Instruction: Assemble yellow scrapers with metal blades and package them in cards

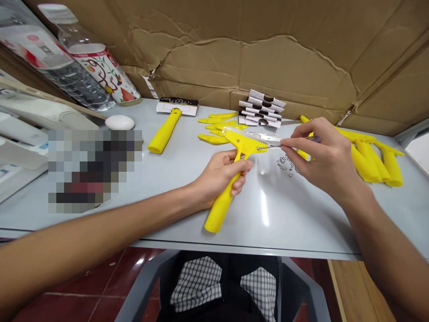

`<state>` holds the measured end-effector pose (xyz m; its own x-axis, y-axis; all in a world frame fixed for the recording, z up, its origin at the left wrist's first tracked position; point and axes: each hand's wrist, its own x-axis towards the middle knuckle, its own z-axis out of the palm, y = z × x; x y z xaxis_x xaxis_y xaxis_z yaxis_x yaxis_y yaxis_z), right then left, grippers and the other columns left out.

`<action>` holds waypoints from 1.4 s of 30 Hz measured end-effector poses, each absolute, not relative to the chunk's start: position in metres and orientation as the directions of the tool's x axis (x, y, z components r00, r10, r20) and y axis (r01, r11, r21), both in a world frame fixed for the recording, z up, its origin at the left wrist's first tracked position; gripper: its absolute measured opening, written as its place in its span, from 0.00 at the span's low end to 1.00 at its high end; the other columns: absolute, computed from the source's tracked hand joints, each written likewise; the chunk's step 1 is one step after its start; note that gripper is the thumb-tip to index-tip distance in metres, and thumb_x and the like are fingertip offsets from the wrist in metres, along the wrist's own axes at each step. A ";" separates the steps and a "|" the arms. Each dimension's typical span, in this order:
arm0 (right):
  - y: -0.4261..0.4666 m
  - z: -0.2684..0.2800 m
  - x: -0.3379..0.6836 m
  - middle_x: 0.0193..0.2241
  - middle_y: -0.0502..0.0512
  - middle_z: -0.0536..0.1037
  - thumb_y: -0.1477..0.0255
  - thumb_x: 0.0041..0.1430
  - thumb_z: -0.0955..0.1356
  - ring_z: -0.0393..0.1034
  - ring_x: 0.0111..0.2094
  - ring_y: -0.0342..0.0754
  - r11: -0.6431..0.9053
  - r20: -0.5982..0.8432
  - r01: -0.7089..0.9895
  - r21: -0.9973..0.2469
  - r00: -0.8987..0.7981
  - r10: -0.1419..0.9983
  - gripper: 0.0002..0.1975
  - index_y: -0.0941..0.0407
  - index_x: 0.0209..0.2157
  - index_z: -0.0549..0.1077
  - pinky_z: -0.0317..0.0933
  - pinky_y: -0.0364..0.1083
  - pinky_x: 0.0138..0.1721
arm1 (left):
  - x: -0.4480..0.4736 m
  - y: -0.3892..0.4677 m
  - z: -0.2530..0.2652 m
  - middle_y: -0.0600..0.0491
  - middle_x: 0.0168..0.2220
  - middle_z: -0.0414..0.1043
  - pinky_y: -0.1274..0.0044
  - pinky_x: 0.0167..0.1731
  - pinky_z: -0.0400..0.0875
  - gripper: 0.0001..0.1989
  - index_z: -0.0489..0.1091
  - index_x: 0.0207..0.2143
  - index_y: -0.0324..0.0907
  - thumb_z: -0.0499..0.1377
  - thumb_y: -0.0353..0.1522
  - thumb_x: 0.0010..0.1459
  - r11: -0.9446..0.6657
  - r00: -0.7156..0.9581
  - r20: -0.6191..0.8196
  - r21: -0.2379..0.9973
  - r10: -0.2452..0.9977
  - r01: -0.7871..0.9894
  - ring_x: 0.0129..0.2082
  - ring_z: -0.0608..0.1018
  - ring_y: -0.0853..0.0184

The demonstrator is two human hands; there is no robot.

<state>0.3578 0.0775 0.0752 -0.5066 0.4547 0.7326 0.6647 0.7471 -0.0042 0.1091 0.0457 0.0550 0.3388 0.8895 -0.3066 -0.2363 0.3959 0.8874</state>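
My left hand [231,170] is wrapped round the neck of a yellow plastic scraper [219,210], its wide head pointing up and away from me. A shaft of thin metal runs from my right hand [321,147] to the right side of that head; it belongs to a screwdriver [271,146] pinched between thumb and fingers. Its tip touches the head near a screw hole. On the table just left of my right hand lie several small screws and nuts [284,163]. Behind the scraper head are loose flat yellow pieces [212,138] and thin metal blades [266,136].
Several yellow handles [378,161] lie at the right. A stack of folded cards [261,109] sits at the back, left of it a carded yellow scraper [166,132]. Bottles [100,67], a white oval object [119,122] and a blurred-out item stand left. Cardboard [268,58] walls the back.
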 end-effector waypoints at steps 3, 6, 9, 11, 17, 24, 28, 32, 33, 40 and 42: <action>0.075 0.077 0.358 0.40 0.56 0.80 0.72 0.67 0.74 0.73 0.38 0.57 0.738 0.727 0.674 -0.001 -0.507 0.464 0.07 0.43 0.39 0.83 0.67 0.58 0.37 | 0.109 0.046 0.056 0.62 0.18 0.65 0.83 0.11 0.58 0.14 0.64 0.28 0.43 0.68 0.26 0.54 0.398 0.330 -0.312 0.886 0.891 -0.237 0.12 0.63 0.79; 0.075 0.078 0.357 0.39 0.56 0.79 0.73 0.67 0.74 0.73 0.39 0.57 0.735 0.729 0.677 0.011 -0.509 0.458 0.07 0.44 0.39 0.82 0.67 0.58 0.37 | 0.109 0.046 0.056 0.62 0.18 0.64 0.83 0.11 0.58 0.14 0.64 0.27 0.43 0.68 0.26 0.54 0.395 0.332 -0.309 0.888 0.891 -0.233 0.12 0.63 0.79; 0.075 0.077 0.357 0.39 0.56 0.79 0.74 0.66 0.74 0.72 0.39 0.57 0.738 0.731 0.675 0.003 -0.505 0.459 0.07 0.45 0.38 0.82 0.67 0.58 0.37 | 0.109 0.045 0.056 0.62 0.18 0.64 0.83 0.12 0.58 0.13 0.64 0.28 0.43 0.68 0.26 0.54 0.392 0.335 -0.307 0.893 0.891 -0.223 0.12 0.63 0.78; 0.075 0.077 0.357 0.39 0.57 0.79 0.74 0.66 0.74 0.72 0.39 0.57 0.732 0.732 0.682 0.007 -0.502 0.461 0.07 0.46 0.38 0.81 0.66 0.58 0.37 | 0.109 0.045 0.056 0.62 0.18 0.64 0.83 0.12 0.58 0.13 0.64 0.29 0.43 0.68 0.26 0.54 0.391 0.333 -0.308 0.894 0.891 -0.220 0.12 0.63 0.78; 0.071 0.078 0.355 0.39 0.55 0.79 0.73 0.65 0.74 0.72 0.40 0.56 0.712 0.725 0.702 0.023 -0.502 0.472 0.05 0.46 0.37 0.80 0.67 0.57 0.39 | 0.110 0.044 0.055 0.62 0.17 0.64 0.82 0.11 0.57 0.14 0.63 0.29 0.44 0.68 0.27 0.55 0.382 0.328 -0.305 0.902 0.894 -0.203 0.12 0.63 0.78; 0.055 0.086 0.348 0.38 0.56 0.81 0.74 0.68 0.73 0.72 0.38 0.56 0.687 0.710 0.718 0.114 -0.543 0.449 0.08 0.48 0.34 0.77 0.65 0.57 0.39 | 0.110 0.044 0.051 0.62 0.15 0.62 0.82 0.11 0.57 0.13 0.64 0.30 0.44 0.68 0.29 0.56 0.352 0.341 -0.282 0.922 0.897 -0.162 0.11 0.62 0.77; 0.047 0.093 0.346 0.34 0.54 0.81 0.77 0.66 0.74 0.71 0.33 0.52 0.691 0.716 0.678 0.250 -0.610 0.340 0.09 0.49 0.34 0.75 0.64 0.53 0.33 | 0.110 0.043 0.049 0.62 0.15 0.63 0.82 0.11 0.56 0.14 0.64 0.30 0.45 0.69 0.30 0.56 0.344 0.337 -0.279 0.927 0.899 -0.151 0.11 0.62 0.77; 0.046 0.093 0.347 0.31 0.50 0.82 0.76 0.64 0.77 0.72 0.30 0.49 0.745 0.761 0.633 0.213 -0.585 0.279 0.12 0.49 0.32 0.73 0.64 0.51 0.29 | 0.110 0.044 0.049 0.62 0.15 0.63 0.82 0.11 0.56 0.14 0.63 0.30 0.45 0.69 0.30 0.56 0.338 0.334 -0.277 0.930 0.901 -0.141 0.10 0.62 0.77; 0.047 0.092 0.347 0.30 0.50 0.82 0.75 0.64 0.77 0.73 0.29 0.48 0.753 0.774 0.629 0.191 -0.569 0.279 0.12 0.49 0.32 0.73 0.64 0.50 0.28 | 0.109 0.044 0.049 0.62 0.14 0.63 0.82 0.11 0.57 0.14 0.64 0.30 0.44 0.68 0.30 0.56 0.337 0.337 -0.275 0.931 0.900 -0.140 0.10 0.62 0.77; 0.052 0.081 0.338 0.34 0.49 0.82 0.73 0.64 0.77 0.76 0.30 0.46 0.792 0.848 0.602 0.100 -0.468 0.249 0.10 0.48 0.36 0.73 0.68 0.48 0.29 | 0.111 0.042 0.054 0.63 0.15 0.62 0.83 0.12 0.58 0.12 0.63 0.30 0.44 0.66 0.27 0.59 0.358 0.318 -0.303 0.925 0.898 -0.130 0.11 0.62 0.77; 0.054 0.084 0.338 0.34 0.51 0.80 0.75 0.64 0.74 0.75 0.31 0.48 0.816 0.845 0.574 0.064 -0.466 0.262 0.09 0.49 0.36 0.72 0.69 0.50 0.30 | 0.112 0.042 0.055 0.64 0.16 0.62 0.83 0.12 0.58 0.11 0.64 0.30 0.44 0.65 0.26 0.59 0.365 0.311 -0.307 0.920 0.899 -0.146 0.11 0.62 0.77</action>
